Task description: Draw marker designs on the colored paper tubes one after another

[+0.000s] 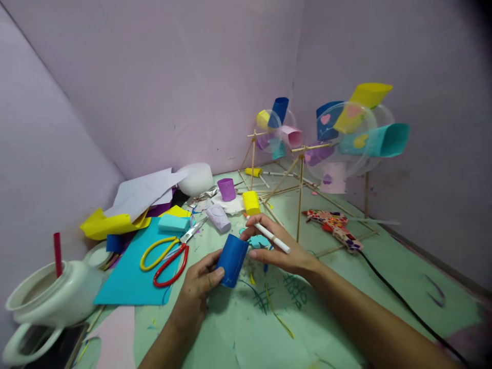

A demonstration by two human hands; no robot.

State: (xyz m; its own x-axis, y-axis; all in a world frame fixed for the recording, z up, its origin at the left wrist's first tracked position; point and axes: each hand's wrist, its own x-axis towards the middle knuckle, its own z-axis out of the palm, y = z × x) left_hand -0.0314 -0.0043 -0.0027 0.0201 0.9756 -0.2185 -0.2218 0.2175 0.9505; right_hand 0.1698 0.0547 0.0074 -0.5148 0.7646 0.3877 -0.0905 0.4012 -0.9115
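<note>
My left hand (203,282) is closed round the lower left side of a blue paper tube (232,260), which tilts slightly above the table. My right hand (282,245) holds a slim white pen (273,238) with an orange tip and a tan band, pointing away to the left. The fingertips of that hand come close to the tube's right edge; I cannot tell if they touch it. Beyond the hands lie a pale lilac tube (218,218), a yellow tube (251,203) and a purple tube (226,189).
Scissors (175,251) with yellow and red handles rest on turquoise sheets (134,271). Two stick-framed wheels with coloured paper cups, the nearer wheel (342,138) larger, stand at back right. A patterned glue gun (334,228) trails a black cord. A white pot (65,292) sits left.
</note>
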